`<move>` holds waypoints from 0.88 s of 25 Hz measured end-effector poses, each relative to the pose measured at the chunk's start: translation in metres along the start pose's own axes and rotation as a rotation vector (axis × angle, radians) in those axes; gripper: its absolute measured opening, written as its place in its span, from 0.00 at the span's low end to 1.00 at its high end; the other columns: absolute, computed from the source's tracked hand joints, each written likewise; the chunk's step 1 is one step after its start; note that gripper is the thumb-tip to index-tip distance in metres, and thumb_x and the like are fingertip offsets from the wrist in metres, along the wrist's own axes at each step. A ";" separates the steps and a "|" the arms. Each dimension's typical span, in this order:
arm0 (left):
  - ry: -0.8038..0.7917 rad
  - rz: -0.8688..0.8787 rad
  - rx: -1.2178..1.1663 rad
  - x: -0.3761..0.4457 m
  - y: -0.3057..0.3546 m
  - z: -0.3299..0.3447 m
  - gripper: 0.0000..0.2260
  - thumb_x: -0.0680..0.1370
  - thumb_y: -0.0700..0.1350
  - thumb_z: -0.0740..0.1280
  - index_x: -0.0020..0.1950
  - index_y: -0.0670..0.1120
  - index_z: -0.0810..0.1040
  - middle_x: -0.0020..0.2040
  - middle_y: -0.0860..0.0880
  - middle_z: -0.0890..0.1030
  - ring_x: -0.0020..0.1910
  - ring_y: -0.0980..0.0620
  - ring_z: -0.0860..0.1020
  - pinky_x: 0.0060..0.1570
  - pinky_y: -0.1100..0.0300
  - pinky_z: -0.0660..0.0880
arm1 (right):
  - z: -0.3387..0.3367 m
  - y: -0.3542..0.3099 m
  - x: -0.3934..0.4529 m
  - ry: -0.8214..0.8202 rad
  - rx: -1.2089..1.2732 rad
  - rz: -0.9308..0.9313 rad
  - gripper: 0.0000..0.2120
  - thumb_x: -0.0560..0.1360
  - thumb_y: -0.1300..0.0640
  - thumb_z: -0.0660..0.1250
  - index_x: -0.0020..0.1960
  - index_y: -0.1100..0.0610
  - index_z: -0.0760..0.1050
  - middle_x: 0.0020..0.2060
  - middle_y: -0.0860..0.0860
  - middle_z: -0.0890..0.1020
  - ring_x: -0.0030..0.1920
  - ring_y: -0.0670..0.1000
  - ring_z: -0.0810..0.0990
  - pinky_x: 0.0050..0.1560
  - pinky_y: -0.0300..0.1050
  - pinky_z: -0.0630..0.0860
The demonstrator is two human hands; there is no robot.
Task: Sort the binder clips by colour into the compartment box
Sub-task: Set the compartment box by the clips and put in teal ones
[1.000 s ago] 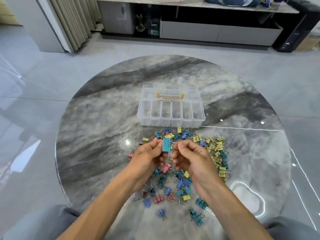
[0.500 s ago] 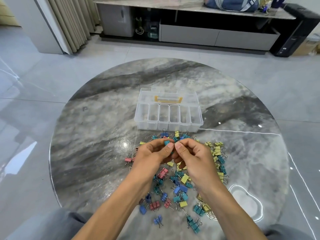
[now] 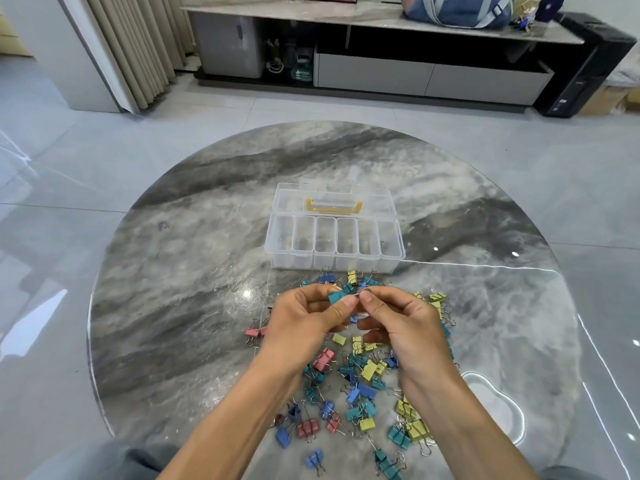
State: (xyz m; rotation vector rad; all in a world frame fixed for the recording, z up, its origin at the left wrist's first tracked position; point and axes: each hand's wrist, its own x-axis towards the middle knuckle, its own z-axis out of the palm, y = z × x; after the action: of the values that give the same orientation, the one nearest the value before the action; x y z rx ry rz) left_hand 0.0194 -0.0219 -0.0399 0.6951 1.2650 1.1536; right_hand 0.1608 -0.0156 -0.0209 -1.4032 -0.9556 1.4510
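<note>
1. While both hands hover over the table's middle, the left hand (image 3: 304, 327) pinches a teal clip (image 3: 341, 295); the right hand (image 3: 401, 327) pinches its wire loop.
2. It looks light, stiff and springy; hold the painted body.
3. Loose clips (image 3: 356, 386) lie beneath; the box (image 3: 334, 258) sits open just beyond.

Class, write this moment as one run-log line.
left hand: pinches teal clip | right hand: pinches its wire handle | box: open, looks empty | pile: unsorted on table
</note>
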 end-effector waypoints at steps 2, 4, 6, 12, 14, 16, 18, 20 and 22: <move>0.066 -0.005 0.023 0.004 0.000 -0.001 0.08 0.71 0.40 0.76 0.48 0.39 0.83 0.38 0.45 0.85 0.34 0.55 0.81 0.33 0.66 0.75 | 0.000 0.000 0.000 0.019 -0.040 -0.052 0.04 0.74 0.62 0.73 0.43 0.54 0.85 0.38 0.54 0.86 0.35 0.50 0.82 0.34 0.42 0.79; 0.064 0.001 0.034 0.003 0.001 0.001 0.08 0.71 0.40 0.76 0.49 0.39 0.83 0.40 0.44 0.86 0.36 0.53 0.82 0.36 0.65 0.77 | 0.000 -0.001 -0.001 0.032 -0.081 -0.072 0.04 0.75 0.61 0.72 0.43 0.54 0.84 0.37 0.53 0.86 0.35 0.49 0.82 0.35 0.42 0.79; 0.034 -0.007 0.066 -0.001 0.005 0.004 0.08 0.73 0.41 0.75 0.50 0.41 0.83 0.43 0.46 0.86 0.39 0.53 0.83 0.40 0.64 0.78 | -0.004 -0.002 0.000 0.055 -0.093 -0.075 0.05 0.75 0.61 0.72 0.42 0.54 0.84 0.36 0.53 0.86 0.34 0.48 0.82 0.35 0.42 0.78; 0.441 0.224 0.599 0.071 0.032 -0.036 0.20 0.81 0.48 0.66 0.72 0.51 0.69 0.69 0.53 0.73 0.65 0.56 0.74 0.64 0.51 0.73 | -0.020 -0.012 0.006 0.110 -0.092 -0.045 0.05 0.76 0.63 0.71 0.42 0.56 0.84 0.36 0.54 0.86 0.33 0.49 0.81 0.32 0.40 0.77; 0.443 0.112 0.573 0.102 0.030 -0.047 0.24 0.81 0.46 0.65 0.76 0.50 0.63 0.73 0.50 0.70 0.68 0.48 0.72 0.67 0.47 0.71 | -0.021 -0.012 0.005 0.095 -0.108 -0.036 0.06 0.75 0.63 0.71 0.41 0.55 0.84 0.36 0.54 0.86 0.34 0.49 0.81 0.35 0.43 0.78; 0.426 0.036 0.526 0.120 0.022 -0.049 0.20 0.81 0.40 0.63 0.73 0.47 0.69 0.68 0.47 0.77 0.59 0.49 0.78 0.54 0.55 0.78 | -0.020 -0.012 0.005 0.096 -0.134 -0.032 0.07 0.76 0.62 0.71 0.41 0.54 0.84 0.36 0.53 0.86 0.35 0.49 0.81 0.38 0.46 0.79; 0.426 0.047 0.541 0.124 0.015 -0.045 0.18 0.79 0.34 0.61 0.67 0.47 0.76 0.59 0.49 0.82 0.49 0.52 0.81 0.40 0.62 0.78 | -0.021 -0.014 0.007 0.104 -0.138 -0.037 0.06 0.76 0.61 0.71 0.41 0.54 0.84 0.37 0.53 0.86 0.35 0.49 0.81 0.40 0.48 0.79; 0.401 0.060 0.539 0.122 0.010 -0.038 0.18 0.78 0.34 0.60 0.64 0.47 0.78 0.55 0.50 0.83 0.47 0.52 0.82 0.38 0.59 0.80 | -0.023 -0.014 0.010 0.116 -0.134 -0.039 0.06 0.76 0.62 0.71 0.42 0.54 0.84 0.37 0.53 0.86 0.35 0.49 0.81 0.39 0.47 0.79; 0.355 0.078 0.543 0.115 0.004 -0.029 0.16 0.79 0.36 0.61 0.64 0.47 0.78 0.55 0.51 0.83 0.48 0.50 0.82 0.44 0.56 0.82 | -0.023 -0.014 0.010 0.115 -0.136 -0.041 0.06 0.76 0.62 0.71 0.42 0.54 0.84 0.37 0.53 0.86 0.35 0.49 0.81 0.37 0.45 0.79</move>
State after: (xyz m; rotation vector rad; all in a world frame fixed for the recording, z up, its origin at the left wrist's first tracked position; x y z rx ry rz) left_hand -0.0205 0.0810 -0.0841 0.9696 1.9027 1.0267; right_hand 0.1853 -0.0031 -0.0128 -1.5390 -1.0190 1.2812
